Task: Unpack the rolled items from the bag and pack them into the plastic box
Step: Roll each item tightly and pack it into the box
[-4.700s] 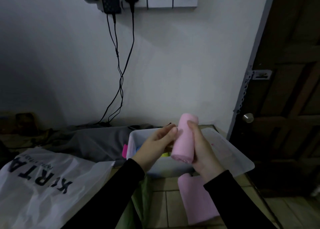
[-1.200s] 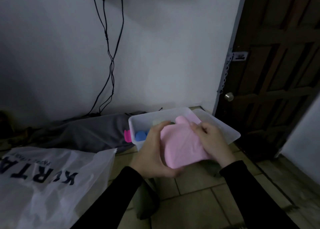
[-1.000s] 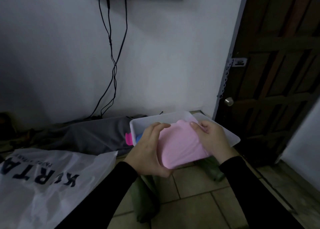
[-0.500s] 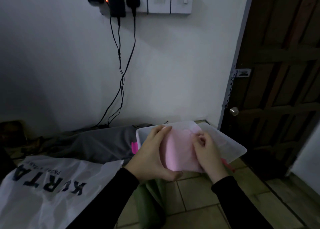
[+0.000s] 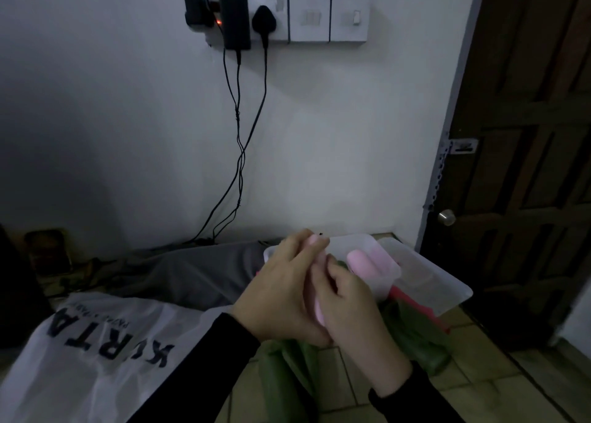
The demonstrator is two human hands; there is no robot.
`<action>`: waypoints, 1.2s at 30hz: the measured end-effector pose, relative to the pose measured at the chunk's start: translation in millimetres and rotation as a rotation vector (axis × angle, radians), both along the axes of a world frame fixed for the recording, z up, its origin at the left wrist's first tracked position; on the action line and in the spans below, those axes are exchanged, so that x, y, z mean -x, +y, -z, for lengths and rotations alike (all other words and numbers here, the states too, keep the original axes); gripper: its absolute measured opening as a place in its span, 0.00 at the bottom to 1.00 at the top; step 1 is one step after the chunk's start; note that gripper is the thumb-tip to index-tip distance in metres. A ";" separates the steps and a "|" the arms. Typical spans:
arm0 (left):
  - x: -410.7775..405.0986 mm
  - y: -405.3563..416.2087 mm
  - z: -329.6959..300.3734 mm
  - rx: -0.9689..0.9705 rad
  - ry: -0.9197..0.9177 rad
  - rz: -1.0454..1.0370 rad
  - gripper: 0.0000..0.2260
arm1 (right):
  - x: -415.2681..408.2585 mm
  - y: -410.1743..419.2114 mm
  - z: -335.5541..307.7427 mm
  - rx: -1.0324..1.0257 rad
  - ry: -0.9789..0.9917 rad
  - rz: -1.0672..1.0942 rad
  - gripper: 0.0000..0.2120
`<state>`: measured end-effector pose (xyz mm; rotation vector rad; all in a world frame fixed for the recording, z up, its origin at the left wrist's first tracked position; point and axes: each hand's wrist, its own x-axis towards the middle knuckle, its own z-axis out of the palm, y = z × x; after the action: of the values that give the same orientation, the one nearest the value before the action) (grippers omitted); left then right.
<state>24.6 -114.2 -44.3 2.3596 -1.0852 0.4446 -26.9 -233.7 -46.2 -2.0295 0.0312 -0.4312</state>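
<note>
The white plastic bag (image 5: 96, 352) at the lower left carries large dark letters, upside down from here, reading roughly "KURTA"; the smaller line beside them is too blurred to read. In front of the plastic box (image 5: 377, 246), the left hand (image 5: 281, 294) and right hand (image 5: 348, 307) both curl round a pink rolled cloth (image 5: 318, 310), which is mostly hidden between them. Another pink roll (image 5: 367, 261) lies inside the box. Green fabric (image 5: 287, 384) below the hands is dim and cut off.
</note>
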 end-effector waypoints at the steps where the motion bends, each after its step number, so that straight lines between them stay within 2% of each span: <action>1: 3.4 0.5 0.0 0.039 0.036 0.016 0.53 | 0.8 -0.7 -2.8 -0.068 0.031 0.005 0.16; 3: 9.0 -1.3 -0.9 0.132 0.086 0.058 0.52 | 1.9 -3.5 -7.4 -0.262 0.113 -0.004 0.13; 6: 12.1 -9.0 1.8 0.348 0.246 0.142 0.49 | 3.9 -11.2 -12.8 -0.705 0.264 -0.223 0.12; 10: 13.5 -16.3 13.2 0.638 0.519 0.228 0.45 | -0.5 -18.5 -11.6 -1.040 0.333 -0.351 0.11; 12: 13.2 -18.0 18.6 0.709 0.594 0.227 0.44 | -0.7 -18.7 -12.1 -1.100 0.350 -0.386 0.11; 14: 10.1 -17.1 20.0 0.641 0.600 0.187 0.44 | -6.4 -19.3 -5.2 -1.104 0.352 -0.345 0.11; 15: 7.2 -16.2 18.1 0.562 0.575 0.163 0.45 | -10.2 -20.0 -0.3 -1.006 0.340 -0.273 0.13; 18: 0.6 -17.7 6.5 0.172 0.342 0.047 0.52 | -20.3 -21.8 3.2 -0.453 0.328 0.018 0.20; 20: -1.5 -22.1 0.6 -0.005 0.182 0.001 0.55 | -25.2 -26.7 1.7 -0.392 0.328 0.083 0.20; 21: -1.8 -24.2 -1.5 -0.030 0.128 -0.009 0.56 | -26.6 -29.3 2.0 -0.369 0.320 0.079 0.19; 23: -3.5 -26.9 -2.3 0.036 0.115 -0.019 0.55 | -26.7 -35.1 1.2 -0.537 0.311 -0.023 0.16; 26: -4.2 -29.0 8.8 0.425 0.446 0.054 0.50 | -25.7 -42.8 -4.5 -1.022 0.395 -0.273 0.16; 28: -6.0 -36.6 24.8 0.652 0.593 0.101 0.48 | -25.8 -45.6 -8.6 -1.179 0.434 -0.335 0.14; 30: -9.0 -48.8 38.1 0.777 0.652 0.117 0.47 | -29.1 -45.7 -10.3 -1.319 0.448 -0.335 0.14; 33: -18.2 -63.7 43.6 0.829 0.745 0.139 0.51 | -39.5 -53.9 -6.6 -1.410 0.436 -0.302 0.18; 36: -32.1 -66.7 39.9 0.719 0.838 0.153 0.54 | -45.6 -62.9 -2.7 -1.408 0.347 -0.286 0.15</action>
<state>56.8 -180.9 -84.2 1.5413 -0.5528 -0.1989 18.7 -296.6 -43.5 -0.6669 0.1942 0.1539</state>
